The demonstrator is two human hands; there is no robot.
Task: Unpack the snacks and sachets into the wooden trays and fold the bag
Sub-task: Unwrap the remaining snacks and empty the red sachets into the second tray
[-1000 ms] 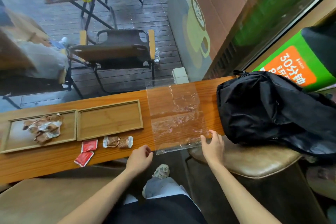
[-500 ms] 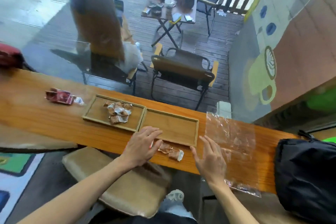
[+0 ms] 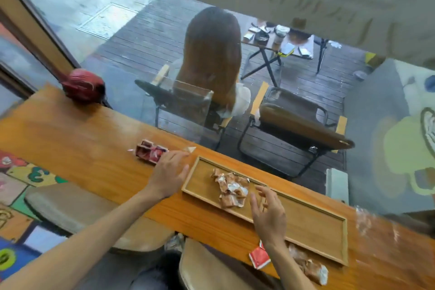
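Two wooden trays lie side by side on the counter. The left tray [image 3: 202, 179] holds a pile of brown snack wrappers [image 3: 231, 189]; the right tray [image 3: 313, 228] is bare. My left hand [image 3: 168, 175] reaches left of the trays, fingers extended, fingertips at a small clear pack of red sachets [image 3: 150, 153]. My right hand [image 3: 268, 212] hovers over the divide between the trays, fingers loosely spread, holding nothing. A red sachet [image 3: 259, 258] and brown snack packs [image 3: 308, 266] lie at the counter's front edge. The clear plastic bag [image 3: 367, 223] lies flat to the right.
A window pane runs along the counter's far edge, with a seated person and chairs outside. A red rounded object [image 3: 82, 88] sits at the counter's far left. Padded stools [image 3: 70, 207] stand below the front edge.
My view swung left along the counter. My left hand moved from the trays' front edge to the pack of red sachets. My right hand left the plastic bag and now hovers over the trays.
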